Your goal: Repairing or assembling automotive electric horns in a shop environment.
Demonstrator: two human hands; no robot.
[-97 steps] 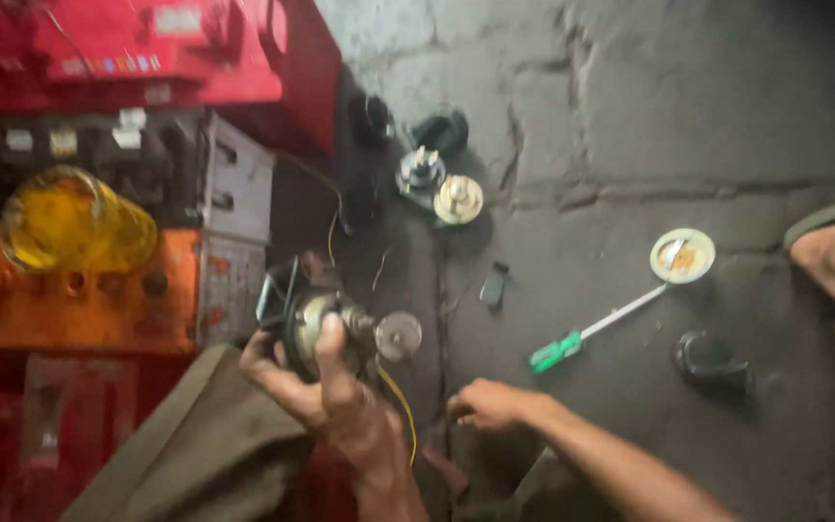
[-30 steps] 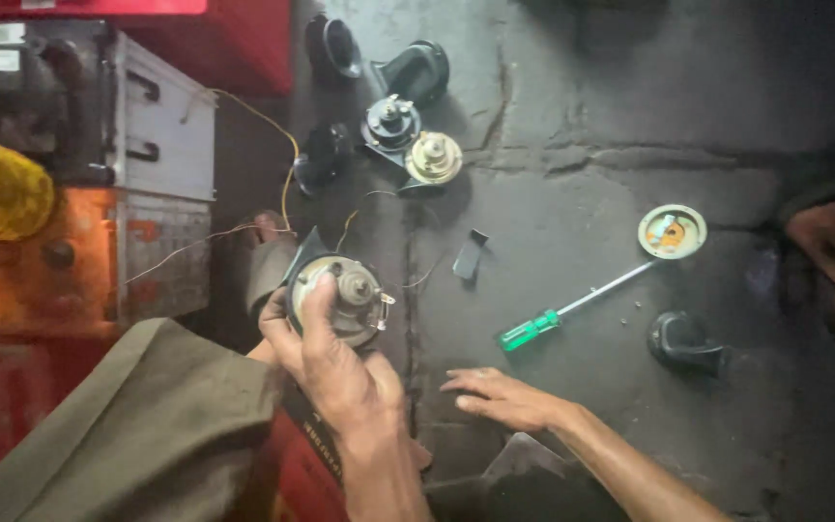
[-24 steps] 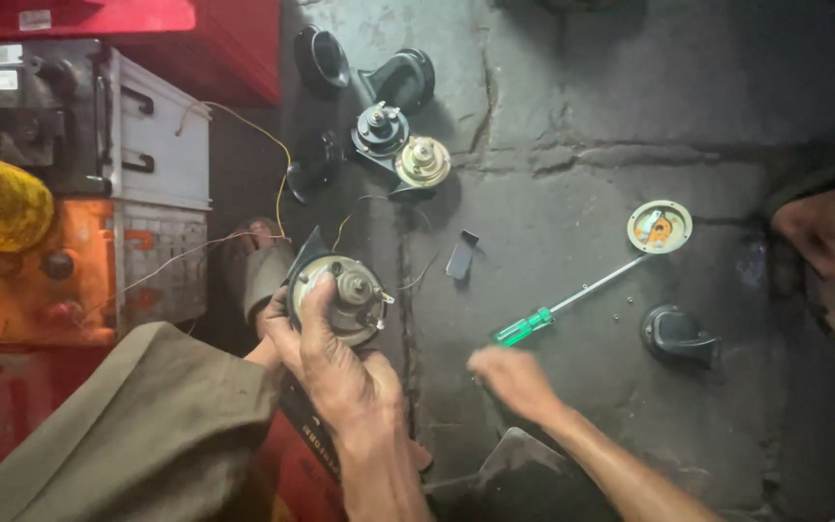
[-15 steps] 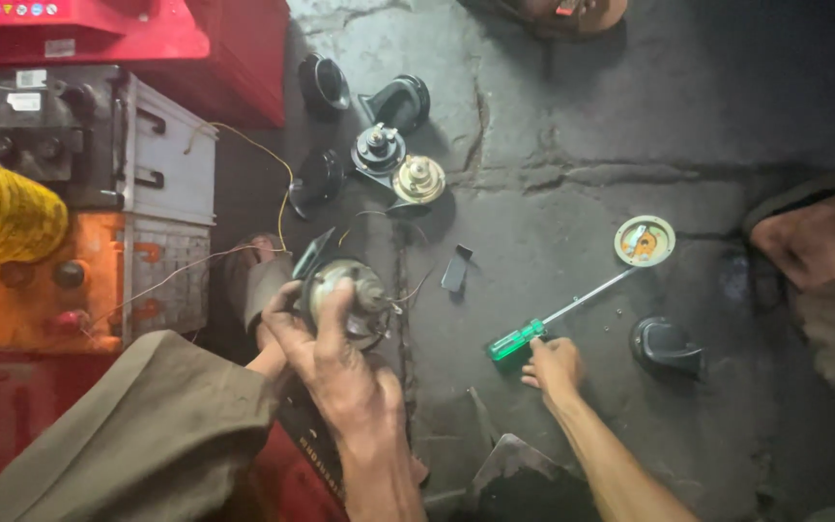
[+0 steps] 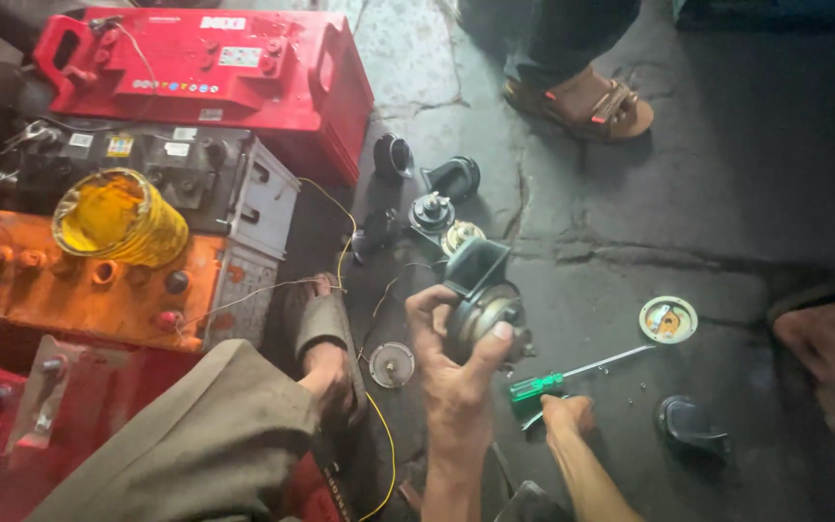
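Observation:
My left hand (image 5: 456, 372) is raised over the floor and grips a round metal horn unit (image 5: 483, 307) with a dark trumpet mouth on top. My right hand (image 5: 568, 416) is low on the floor, fingers curled, touching the end of a green-handled screwdriver (image 5: 533, 387). The screwdriver shaft points right toward a round disc with an orange centre (image 5: 669, 319). Whether the fingers close around the handle is not visible.
More horn parts (image 5: 434, 208) lie further back, a small metal disc (image 5: 391, 364) by my sandalled foot (image 5: 326, 338), a black cap (image 5: 693, 427) at right. Red (image 5: 205, 68), black (image 5: 176, 169) and orange (image 5: 99, 285) batteries stand left. Other people's feet (image 5: 591, 101) (image 5: 823, 338) are nearby.
My right hand has slid right across the floor to the screwdriver handle. My left hand has lifted and turned the horn unit, and my view has tilted up and back.

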